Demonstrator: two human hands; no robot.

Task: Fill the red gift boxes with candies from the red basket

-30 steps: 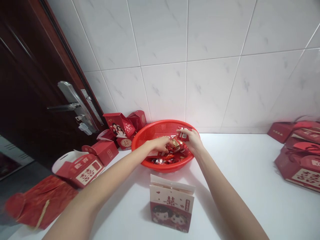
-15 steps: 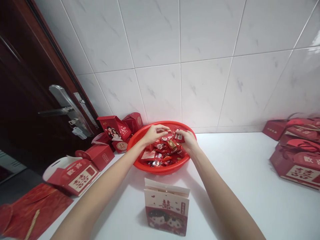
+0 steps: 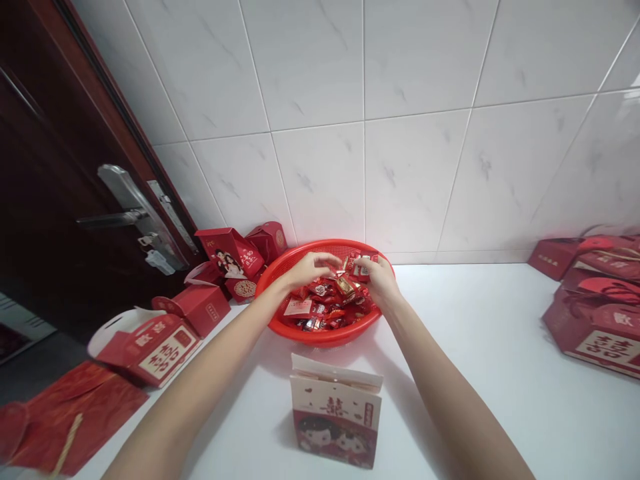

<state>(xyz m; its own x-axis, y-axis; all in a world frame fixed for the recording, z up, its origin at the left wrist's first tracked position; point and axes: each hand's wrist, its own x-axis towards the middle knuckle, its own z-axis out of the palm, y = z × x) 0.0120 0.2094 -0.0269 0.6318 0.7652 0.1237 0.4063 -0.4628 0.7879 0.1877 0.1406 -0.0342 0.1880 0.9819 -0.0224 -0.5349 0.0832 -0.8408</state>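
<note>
A red plastic basket [image 3: 323, 341] holds a heap of wrapped sweets [image 3: 330, 303], mostly red, some gold or silver. Over its left side my left hand [image 3: 311, 270] curves with thumb and fingers apart and nothing visibly held; a thin gold-coloured piece shows close to its fingertips. At the right side of the basket, my right hand [image 3: 381, 277] pinches a red packet [image 3: 363, 267] with a white label. In front of the basket a cream and red gift box [image 3: 336, 420] stands upright, its top flaps raised and two cartoon figures on its face.
On the left stand several red gift boxes [image 3: 165, 350] and a red bag [image 3: 75, 413] with a rope handle. More red boxes [image 3: 600, 320] are stacked at the right. A white tiled wall [image 3: 415, 187] backs the white table [image 3: 460, 320]; a dark door [image 3: 60, 167] is at left.
My left hand's thumb and fingers have spread a little further apart. My right hand still has the red packet, now turned slightly. The view has shifted slightly.
</note>
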